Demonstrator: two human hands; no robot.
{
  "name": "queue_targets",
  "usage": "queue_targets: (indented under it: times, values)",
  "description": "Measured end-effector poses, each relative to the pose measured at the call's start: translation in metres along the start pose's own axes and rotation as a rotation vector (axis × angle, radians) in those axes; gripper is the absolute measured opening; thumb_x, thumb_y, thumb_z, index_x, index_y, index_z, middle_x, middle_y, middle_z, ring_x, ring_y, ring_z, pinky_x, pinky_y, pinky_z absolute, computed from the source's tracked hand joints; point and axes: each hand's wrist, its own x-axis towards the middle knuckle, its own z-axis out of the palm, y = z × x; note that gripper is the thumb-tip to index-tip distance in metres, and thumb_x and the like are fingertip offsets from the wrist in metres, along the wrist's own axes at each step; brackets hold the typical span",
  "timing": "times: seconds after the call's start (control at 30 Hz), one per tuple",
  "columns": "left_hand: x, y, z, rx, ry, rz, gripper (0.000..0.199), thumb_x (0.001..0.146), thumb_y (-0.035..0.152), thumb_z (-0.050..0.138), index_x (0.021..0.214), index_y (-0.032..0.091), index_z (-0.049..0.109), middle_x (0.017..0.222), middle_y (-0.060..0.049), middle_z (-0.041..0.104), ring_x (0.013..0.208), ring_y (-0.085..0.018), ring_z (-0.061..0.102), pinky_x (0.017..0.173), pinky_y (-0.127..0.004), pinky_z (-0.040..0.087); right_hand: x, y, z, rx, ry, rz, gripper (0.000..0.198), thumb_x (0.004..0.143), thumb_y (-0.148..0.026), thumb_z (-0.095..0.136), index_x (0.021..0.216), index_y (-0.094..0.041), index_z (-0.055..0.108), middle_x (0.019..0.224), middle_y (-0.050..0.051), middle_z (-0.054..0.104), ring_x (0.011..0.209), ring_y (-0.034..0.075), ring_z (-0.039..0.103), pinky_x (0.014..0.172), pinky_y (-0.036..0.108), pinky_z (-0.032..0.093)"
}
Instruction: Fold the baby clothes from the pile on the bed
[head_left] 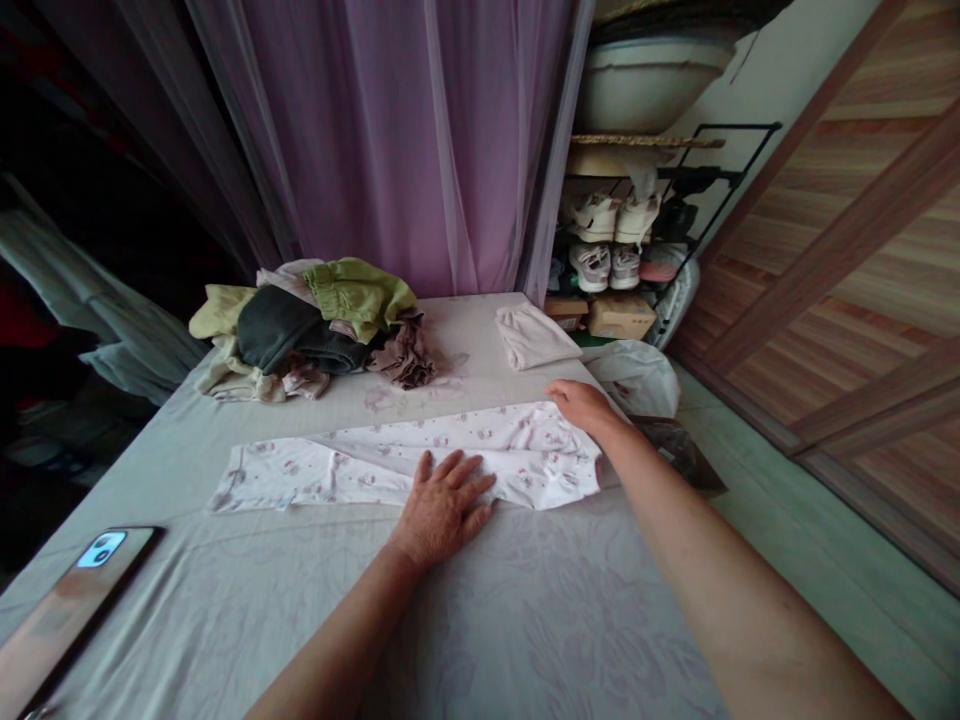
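Observation:
A pair of white pants [517, 440] with a small reddish print lies in a long strip across the bed, folded lengthwise. My left hand [442, 505] presses flat on the near edge of the strip, around its middle, with its fingers spread. At the right end, my right hand [581, 405] has its fingers closed on the far edge of the pants. A small pale tag shows on the near edge toward the left end. The right hand's fingertips are partly hidden from view.
Behind the pants is a heap of clothes [277, 330], with a folded pale garment [532, 335] at the back right. A phone [75, 610] lies at the front left. Beyond the bed [540, 620] stand purple curtains [375, 150], a rack with shoes [615, 220] and a wooden door [847, 270].

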Motion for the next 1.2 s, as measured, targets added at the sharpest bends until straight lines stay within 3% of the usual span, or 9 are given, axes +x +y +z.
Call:
queue_targets:
  times: [0.1, 0.27, 0.4, 0.5, 0.6, 0.7, 0.9, 1.0, 1.2]
  values:
    - [0.000, 0.000, -0.001, -0.019, -0.014, -0.008, 0.042, 0.096, 0.050, 0.043, 0.135, 0.038, 0.054, 0.147, 0.000, 0.051, 0.138, -0.029, 0.039, 0.116, -0.062, 0.016, -0.028, 0.030, -0.001, 0.117, 0.003, -0.154, 0.055, 0.072, 0.000, 0.044, 0.116, -0.022, 0.069, 0.125, 0.004, 0.067, 0.114, 0.018, 0.061, 0.098, 0.027, 0.045]
    - [0.000, 0.001, -0.003, -0.033, -0.023, -0.017, 0.043, 0.096, 0.049, 0.043, 0.135, 0.037, 0.054, 0.147, -0.001, 0.050, 0.139, -0.030, 0.038, 0.116, -0.062, 0.015, -0.096, 0.071, 0.010, 0.136, 0.036, -0.300, 0.073, 0.065, -0.003, 0.044, 0.131, -0.028, 0.061, 0.147, 0.004, 0.049, 0.135, 0.020, 0.045, 0.113, 0.040, 0.036]
    - [0.001, 0.003, -0.005, -0.028, -0.009, -0.029, 0.045, 0.094, 0.049, 0.046, 0.136, 0.033, 0.054, 0.145, -0.003, 0.052, 0.138, -0.029, 0.040, 0.116, -0.061, 0.017, -0.123, 0.063, 0.014, 0.191, 0.050, -0.340, 0.056, 0.071, -0.015, 0.053, 0.123, -0.030, 0.065, 0.147, 0.004, 0.048, 0.139, 0.024, 0.040, 0.111, 0.044, 0.038]
    - [0.001, 0.003, -0.007, -0.030, -0.015, -0.058, 0.050, 0.092, 0.048, 0.051, 0.138, 0.028, 0.051, 0.146, -0.007, 0.051, 0.138, -0.030, 0.040, 0.115, -0.060, 0.021, -0.118, 0.046, 0.013, 0.312, 0.118, -0.337, 0.023, 0.080, -0.031, 0.056, 0.095, -0.025, 0.073, 0.132, 0.008, 0.062, 0.131, 0.028, 0.049, 0.106, 0.043, 0.042]
    - [0.003, -0.001, -0.012, -0.021, -0.029, -0.112, 0.051, 0.090, 0.045, 0.056, 0.137, 0.026, 0.052, 0.144, -0.008, 0.053, 0.136, -0.030, 0.042, 0.114, -0.058, 0.025, -0.103, 0.037, 0.014, 0.457, 0.131, -0.204, 0.030, 0.086, -0.042, 0.048, 0.092, -0.020, 0.068, 0.101, 0.008, 0.072, 0.098, 0.025, 0.066, 0.085, 0.034, 0.052]
    - [0.006, -0.014, -0.025, 0.008, -0.043, -0.164, 0.038, 0.092, 0.036, 0.053, 0.129, 0.028, 0.058, 0.133, -0.006, 0.063, 0.126, -0.027, 0.053, 0.113, -0.056, 0.027, -0.088, 0.036, 0.017, 0.489, 0.146, -0.102, 0.033, 0.088, -0.045, 0.044, 0.094, -0.019, 0.065, 0.084, 0.004, 0.071, 0.082, 0.021, 0.064, 0.072, 0.028, 0.050]
    - [0.031, -0.049, -0.056, 0.183, -0.139, -0.342, 0.030, 0.097, 0.034, 0.041, 0.101, 0.021, 0.068, 0.099, -0.008, 0.075, 0.094, -0.024, 0.068, 0.086, -0.036, 0.048, -0.064, 0.034, 0.019, 0.334, 0.196, -0.022, 0.032, 0.089, -0.047, 0.043, 0.086, -0.022, 0.063, 0.072, 0.002, 0.067, 0.072, 0.019, 0.060, 0.060, 0.024, 0.041]
    - [0.049, -0.061, -0.060, 0.245, -0.175, -0.414, 0.032, 0.098, 0.038, 0.039, 0.105, 0.022, 0.066, 0.098, -0.008, 0.075, 0.091, -0.024, 0.070, 0.079, -0.032, 0.048, -0.054, 0.027, 0.019, 0.210, 0.222, 0.073, 0.030, 0.090, -0.046, 0.044, 0.085, -0.022, 0.063, 0.073, 0.002, 0.067, 0.069, 0.018, 0.060, 0.057, 0.024, 0.035]
    - [0.066, -0.071, -0.044, 0.264, -0.149, -0.481, 0.035, 0.095, 0.039, 0.042, 0.117, 0.022, 0.063, 0.108, -0.009, 0.074, 0.097, -0.026, 0.068, 0.084, -0.035, 0.047, -0.047, 0.015, 0.030, 0.061, 0.251, 0.223, 0.028, 0.091, -0.045, 0.050, 0.101, -0.024, 0.065, 0.088, 0.004, 0.073, 0.078, 0.020, 0.064, 0.060, 0.026, 0.035]
